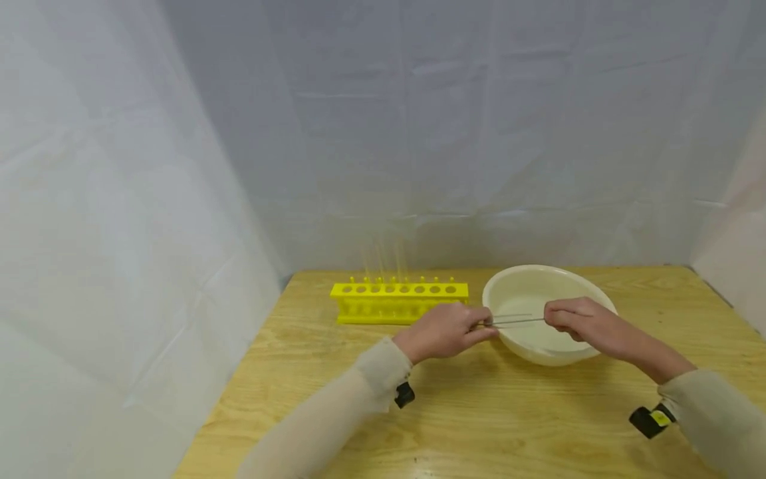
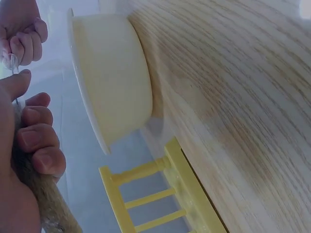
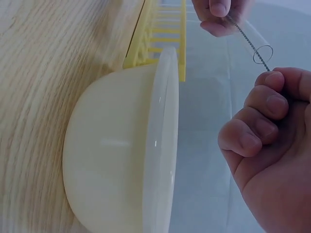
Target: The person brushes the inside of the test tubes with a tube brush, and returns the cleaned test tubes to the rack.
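My left hand (image 1: 445,329) grips a clear glass test tube (image 3: 257,36), its round mouth pointing toward my right hand (image 1: 589,324). A thin twisted wire, the stem of a test tube brush (image 3: 265,65), runs out of that mouth, and my right thumb and fingers pinch it. Brownish bristles (image 2: 53,208) show along the left palm in the left wrist view. Both hands are above the cream bowl (image 1: 550,357), the left at its near left rim, the right over its right side. The fingers hide much of the tube.
Left of the bowl stands a yellow test tube rack (image 1: 359,289) with several holes and pegs. A few clear tubes (image 1: 383,256) stick up at its back. Everything stands on a wooden table (image 1: 479,426), with pale sheeting (image 1: 479,133) behind and at the sides.
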